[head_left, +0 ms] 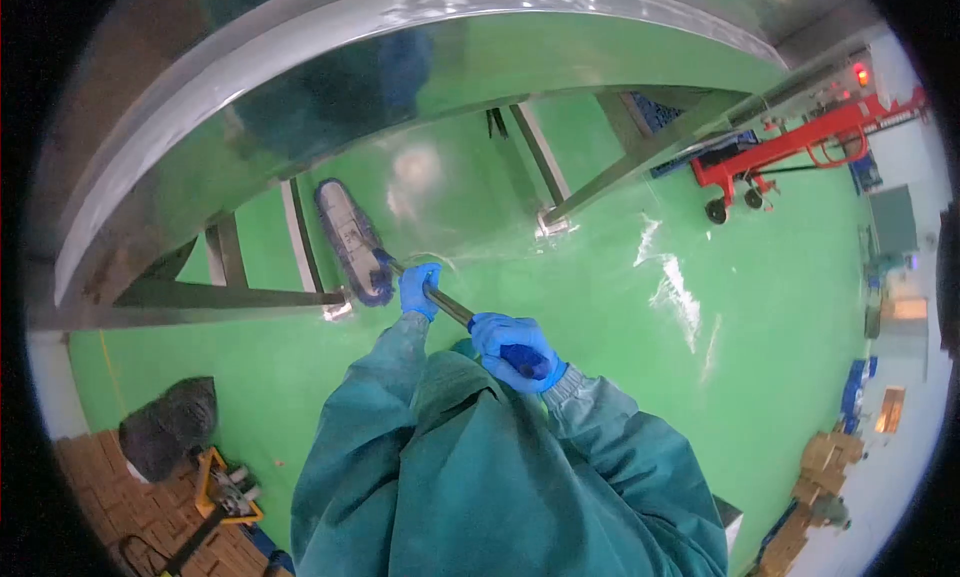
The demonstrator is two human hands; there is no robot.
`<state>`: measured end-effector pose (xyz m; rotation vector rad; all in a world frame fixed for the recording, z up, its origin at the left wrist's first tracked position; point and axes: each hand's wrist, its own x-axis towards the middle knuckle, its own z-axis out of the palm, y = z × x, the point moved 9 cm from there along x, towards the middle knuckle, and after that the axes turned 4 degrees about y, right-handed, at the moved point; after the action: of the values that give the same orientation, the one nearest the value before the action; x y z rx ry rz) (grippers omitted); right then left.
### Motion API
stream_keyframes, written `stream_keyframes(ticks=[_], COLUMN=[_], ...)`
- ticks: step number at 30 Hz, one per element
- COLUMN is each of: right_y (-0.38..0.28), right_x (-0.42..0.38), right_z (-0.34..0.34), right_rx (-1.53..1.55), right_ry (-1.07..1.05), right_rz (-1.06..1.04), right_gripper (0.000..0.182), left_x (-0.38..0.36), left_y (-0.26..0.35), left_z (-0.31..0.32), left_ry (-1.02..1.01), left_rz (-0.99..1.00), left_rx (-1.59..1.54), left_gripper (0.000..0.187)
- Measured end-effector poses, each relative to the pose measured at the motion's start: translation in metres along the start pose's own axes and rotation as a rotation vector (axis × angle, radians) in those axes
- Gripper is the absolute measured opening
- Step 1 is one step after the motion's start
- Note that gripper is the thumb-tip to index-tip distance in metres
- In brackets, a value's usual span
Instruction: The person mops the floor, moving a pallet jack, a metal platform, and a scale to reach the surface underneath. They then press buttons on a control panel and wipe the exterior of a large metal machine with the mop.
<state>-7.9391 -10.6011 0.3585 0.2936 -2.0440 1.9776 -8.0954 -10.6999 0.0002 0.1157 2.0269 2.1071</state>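
A dust mop with a long, flat head [350,239] and blue fringe rests on the green floor, its head between the legs of a steel table. My left hand [419,291], in a blue glove, is closed round the lower part of the metal mop handle [450,306]. Higher up, near the blue grip end [525,360], my right hand [510,343] wraps round the same handle, also gloved in blue. The handle slants from the mop head toward my body.
A curved steel table [480,52] spans the top, its legs standing on the floor. At upper right is a red pallet truck [790,147]. Cardboard stacks [95,477], a black bag [170,427] and a yellow-framed jack [228,492] stand lower left. Boxes [825,467] line the right wall.
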Motion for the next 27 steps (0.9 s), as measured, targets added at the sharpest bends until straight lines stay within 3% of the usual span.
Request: stream_keyframes(ticks=[3,5,6,9,12,14,15,17,18,20,23,27], right_y=[0.016,0.031,0.04,0.067,0.061,0.046,0.044,0.034,0.028,0.015,-0.004,-0.056], right_x=[-0.008,-0.014,-0.019,-0.033,-0.049,-0.062,-0.069,-0.091,-0.098,-0.113,-0.139,-0.176], right_z=[-0.012,-0.014,-0.016,-0.018,-0.02,-0.02,-0.018,-0.025,-0.024,-0.031,-0.04,-0.065], right_rx=[-0.032,-0.147,-0.155,-0.022,-0.11,-0.547,-0.549,-0.458,-0.46,-0.338,-0.341,-0.288], right_ry=[0.163,0.094,0.134,0.291,0.413,0.429,0.44,0.638,0.651,0.744,0.683,0.788], right_rz=[-0.055,-0.053,-0.052,0.075,0.067,0.077,0.087,0.052,0.055,0.114,0.191,0.157], right_gripper=[0.009,0.007,0.007,0.008,0.011,0.011,0.011,0.014,0.014,0.017,0.02,0.023], left_x=[0.022,0.024,0.03,0.059,0.058,0.041,0.031,-0.004,-0.011,-0.045,-0.082,-0.144], left_y=[-0.006,0.027,0.015,-0.035,-0.065,-0.055,-0.045,-0.004,0.019,0.037,0.039,0.052], left_z=[0.019,0.027,0.033,0.033,0.052,0.077,0.089,0.123,0.131,0.158,0.177,0.211], left_ry=[-0.255,-0.141,-0.18,-0.23,-0.378,-0.53,-0.584,-0.851,-0.865,-1.198,-1.368,-1.505], left_rz=[0.13,0.444,0.459,0.13,-0.079,0.013,0.04,0.674,0.677,0.694,0.679,0.687], left_rx=[0.326,0.82,0.822,0.511,0.476,0.393,0.362,0.861,0.861,1.1,1.033,0.981], left_gripper=[0.023,0.032,0.032,0.039,0.039,0.037,0.036,0.031,0.031,0.033,0.033,0.034])
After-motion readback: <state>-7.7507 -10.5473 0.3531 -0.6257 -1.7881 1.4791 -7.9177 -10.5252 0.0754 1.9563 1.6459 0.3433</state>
